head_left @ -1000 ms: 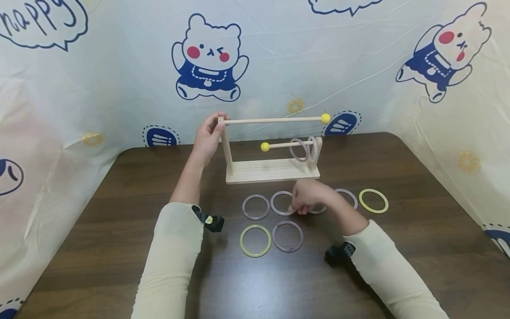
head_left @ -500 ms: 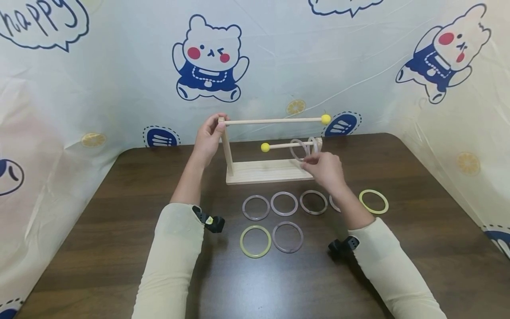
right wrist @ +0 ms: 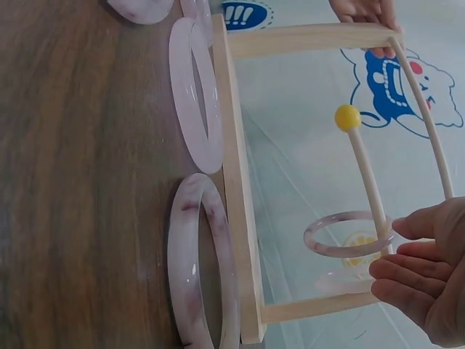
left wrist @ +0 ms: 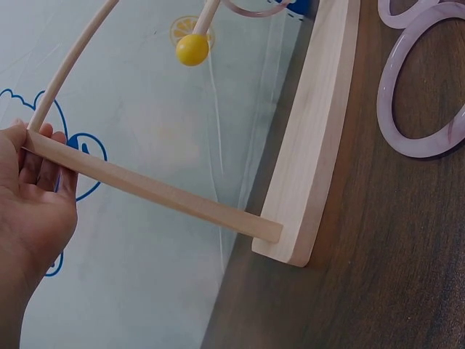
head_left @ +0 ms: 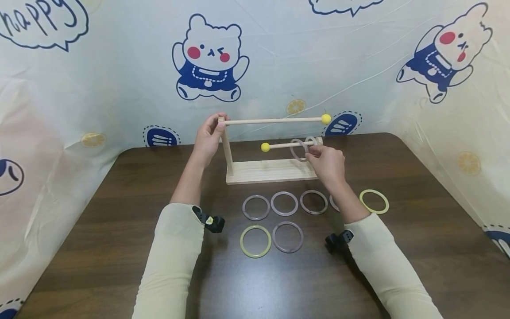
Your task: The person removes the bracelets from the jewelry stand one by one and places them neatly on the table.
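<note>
Two pale translucent rings (head_left: pixel 299 149) hang on the lower wooden dowel (head_left: pixel 283 145) at the right hand's (head_left: pixel 326 164) loosely extended fingertips; the left hand (head_left: pixel 208 138) grips the rack's upright post (head_left: pixel 225 146). Rigid, light, likely slick, each ring is best pinched at its rim.

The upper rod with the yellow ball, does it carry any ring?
No, the upper rod is bare; the two rings hang on the lower rod.

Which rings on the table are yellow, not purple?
Two: the yellow ring in the front row, left of a purple ring, and the yellow ring at the far right of the back row. The other table rings are pale purple.
</note>
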Demonstrator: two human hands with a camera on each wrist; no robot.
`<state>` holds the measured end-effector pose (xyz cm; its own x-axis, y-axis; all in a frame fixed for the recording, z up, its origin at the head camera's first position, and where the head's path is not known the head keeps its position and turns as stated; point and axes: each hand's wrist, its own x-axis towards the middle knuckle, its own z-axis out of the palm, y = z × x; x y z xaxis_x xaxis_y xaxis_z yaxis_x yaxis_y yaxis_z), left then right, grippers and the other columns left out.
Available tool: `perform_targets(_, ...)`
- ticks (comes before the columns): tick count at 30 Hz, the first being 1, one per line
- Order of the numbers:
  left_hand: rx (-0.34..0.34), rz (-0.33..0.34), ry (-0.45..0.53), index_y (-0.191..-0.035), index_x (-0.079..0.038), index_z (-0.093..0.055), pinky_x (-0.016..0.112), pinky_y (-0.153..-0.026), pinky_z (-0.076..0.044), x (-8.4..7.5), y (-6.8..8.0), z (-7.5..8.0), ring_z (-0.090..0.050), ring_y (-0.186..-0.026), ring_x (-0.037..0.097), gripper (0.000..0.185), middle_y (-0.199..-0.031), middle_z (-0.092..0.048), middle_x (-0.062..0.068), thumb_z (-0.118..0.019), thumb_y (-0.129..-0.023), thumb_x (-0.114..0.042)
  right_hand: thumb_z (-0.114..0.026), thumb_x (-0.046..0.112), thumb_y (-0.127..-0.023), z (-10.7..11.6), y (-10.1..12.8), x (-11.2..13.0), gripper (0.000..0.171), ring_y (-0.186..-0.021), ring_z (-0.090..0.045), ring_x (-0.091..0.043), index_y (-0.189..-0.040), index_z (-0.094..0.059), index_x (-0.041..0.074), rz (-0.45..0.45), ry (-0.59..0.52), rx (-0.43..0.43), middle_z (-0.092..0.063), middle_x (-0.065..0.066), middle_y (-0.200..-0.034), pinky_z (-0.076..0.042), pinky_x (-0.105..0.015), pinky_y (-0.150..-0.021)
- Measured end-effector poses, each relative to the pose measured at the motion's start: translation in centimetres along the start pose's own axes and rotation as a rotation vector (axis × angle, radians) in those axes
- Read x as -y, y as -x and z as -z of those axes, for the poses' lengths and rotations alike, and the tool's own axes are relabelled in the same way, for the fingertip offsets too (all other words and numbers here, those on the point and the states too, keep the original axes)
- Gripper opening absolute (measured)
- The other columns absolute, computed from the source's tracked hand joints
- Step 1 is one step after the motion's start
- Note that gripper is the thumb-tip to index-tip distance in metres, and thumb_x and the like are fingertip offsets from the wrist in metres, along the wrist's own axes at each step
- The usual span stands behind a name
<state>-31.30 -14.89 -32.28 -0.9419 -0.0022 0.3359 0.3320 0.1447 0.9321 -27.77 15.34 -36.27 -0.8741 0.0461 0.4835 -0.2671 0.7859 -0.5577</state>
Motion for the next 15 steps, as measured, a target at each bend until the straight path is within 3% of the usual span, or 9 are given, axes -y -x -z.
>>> perform_targets(8, 0.002, 0.003, 0.007, -0.124, -0.005, -0.050, 0.032, -0.099, -0.034, 0.2, -0.1, 0.1, -0.047, -0.114, 0.016, 0.032, -0.122, -0.054, 0.006, -0.047, -0.096, -0.021, -0.070, 0.019, -0.082, -0.5, -0.8, -0.1, 0.020, -0.087, -0.064, -0.032, -0.096, -0.073, 0.006, -0.034, 0.015, 0.055, -0.070, -0.011, -0.089, -0.044, -0.046, -0.072)
perform_targets(15, 0.009, 0.007, 0.008, -0.124, -0.006, -0.050, 0.032, -0.100, -0.034, 0.1, -0.2, 0.0, -0.046, -0.114, 0.017, 0.032, -0.124, -0.054, 0.008, -0.046, -0.097, -0.021, -0.070, 0.020, -0.082, -0.9, -1.3, 0.0, 0.018, -0.078, -0.063, -0.028, -0.093, -0.074, 0.006, -0.077, 0.011, 0.071, -0.070, -0.009, -0.085, -0.041, -0.039, -0.061)
